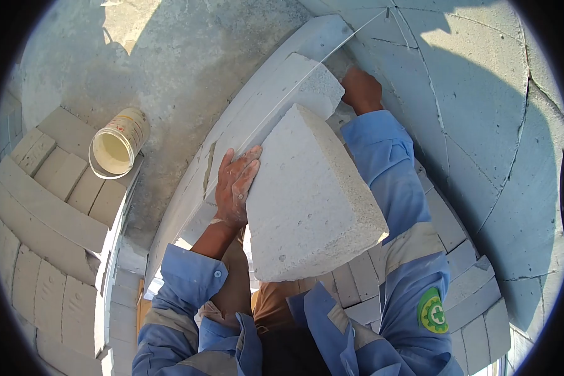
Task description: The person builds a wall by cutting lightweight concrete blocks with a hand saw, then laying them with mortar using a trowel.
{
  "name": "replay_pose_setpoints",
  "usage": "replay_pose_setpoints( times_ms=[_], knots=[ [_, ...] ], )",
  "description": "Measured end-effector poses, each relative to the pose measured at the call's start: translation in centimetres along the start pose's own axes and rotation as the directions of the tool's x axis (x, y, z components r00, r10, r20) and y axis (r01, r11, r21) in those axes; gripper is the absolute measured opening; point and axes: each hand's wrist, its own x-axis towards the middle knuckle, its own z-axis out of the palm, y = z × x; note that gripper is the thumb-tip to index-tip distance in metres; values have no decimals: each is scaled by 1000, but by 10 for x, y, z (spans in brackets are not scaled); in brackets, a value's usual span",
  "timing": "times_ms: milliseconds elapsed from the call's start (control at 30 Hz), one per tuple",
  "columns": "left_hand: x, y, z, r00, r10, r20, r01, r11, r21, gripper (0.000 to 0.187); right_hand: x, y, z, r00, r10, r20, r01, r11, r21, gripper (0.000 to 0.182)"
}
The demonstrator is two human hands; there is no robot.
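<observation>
A large pale block [313, 194] with a rough cut side stands in the middle, in front of my body. My left hand [237, 185] lies against its left edge, palm down and fingers extended, dusted with white. Beyond the block's far end, my right hand [361, 89] is curled beside a smaller pale block [316, 84]; its fingertips are hidden. Both blocks are at a long low wall of pale blocks [247, 100], and a thin taut string [294, 89] runs along it.
On the left, a white bucket [120, 143] lies tipped near stacked blocks [50, 232]. A concrete floor [175, 81] spreads beyond. A tall block wall [482, 125] with cracked joints rises at the right. More stacked blocks [473, 288] are at the lower right.
</observation>
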Motion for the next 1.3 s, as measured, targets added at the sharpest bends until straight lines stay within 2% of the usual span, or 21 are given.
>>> replay_pose_setpoints(
  times_ms=[67, 133, 200, 300, 367, 400, 467, 500, 533, 567, 600, 667, 700, 733, 800, 833, 867, 933, 1100, 1167, 1300],
  knots=[
    [1, -3, 1, 1000, 10, 4, -10, 1000, 1, 44, -36, -4, 31, 995, 67, -70, -38, 937, 347, 43],
    [-1, -5, 1, 1000, 17, -1, -17, 1000, -17, 39, -65, 1, 81, 997, 66, 44, -77, 669, 739, 42],
    [-3, -10, 0, 999, 30, 19, -30, 999, -20, 38, -111, 2, 99, 992, -65, 108, -59, 516, 854, 36],
    [-2, -18, -2, 997, 66, 44, -64, 997, -30, 39, -170, -20, 145, 982, -74, -176, 190, 282, 941, 29],
    [-2, -10, -4, 994, 92, 58, -90, 995, -34, 42, -211, -36, 144, 1000, 20, -6, 15, -473, 881, 27],
    [1, -1, -4, 990, 128, -56, -128, 992, -3, 49, -227, -35, 134, 1000, 27, -13, 24, -482, 876, 27],
    [4, 19, -7, 968, 187, -167, -184, 982, 33, 56, -249, -32, 106, 999, -30, -24, 29, 162, 986, 26],
    [0, 34, -13, 994, 15, -108, -22, 998, -63, 66, -250, -27, 108, 993, -33, 111, -99, 260, 961, 27],
    [-1, 49, -17, 988, -154, -31, 148, 978, -145, 77, -258, -23, 104, 994, -23, 103, -94, 245, 965, 27],
    [3, 64, -6, 971, 1, -240, -70, 958, -278, 88, -266, -20, 101, 978, 32, 207, -209, 129, 969, 28],
    [2, 69, -10, 970, 25, -240, -92, 958, -273, 88, -272, -17, 95, 949, 70, 307, -309, 7, 951, 29],
    [-2, 79, -19, 993, -40, -113, 53, 992, 117, 82, -287, -6, 78, 965, 99, 242, -240, -29, 970, 32],
    [0, 90, -21, 955, -263, -140, 229, 949, -218, 77, -297, 1, 62, 968, 119, 223, -220, -32, 975, 32],
    [4, 95, -30, 960, -245, -134, 214, 953, -213, 77, -312, 8, 48, 968, 138, 212, -209, -36, 977, 33],
    [19, 113, -57, 763, -645, 32, 385, 414, -825, 75, -333, 24, 23, 974, 173, 144, -132, -79, 988, 33],
    [18, 128, -75, 714, -677, 179, 405, 191, -894, 77, -345, 28, 11, 976, 204, 78, -58, -103, 993, 32],
    [12, 141, -87, 724, -668, 173, 405, 209, -890, 77, -360, 30, -6, 976, 204, 70, -46, -120, 992, 32],
    [0, 165, -104, 672, -681, 292, 311, -99, -945, 80, -384, 36, -41, 976, 218, 16, 43, -265, 963, 35],
    [-40, 188, -124, 693, -624, 360, 263, -247, -933, 86, -433, 10, -84, 949, 204, -242, 284, -212, 935, 51],
    [-52, 198, -127, 700, -600, 386, 281, -266, -922, 85, -442, -7, -84, 839, 151, -523, 524, 33, 851, 56],
    [-66, 202, -114, 648, -628, 431, 239, -370, -898, 81, -458, -49, -69, 731, 95, -676, 645, 229, 730, 58]
  ],
)
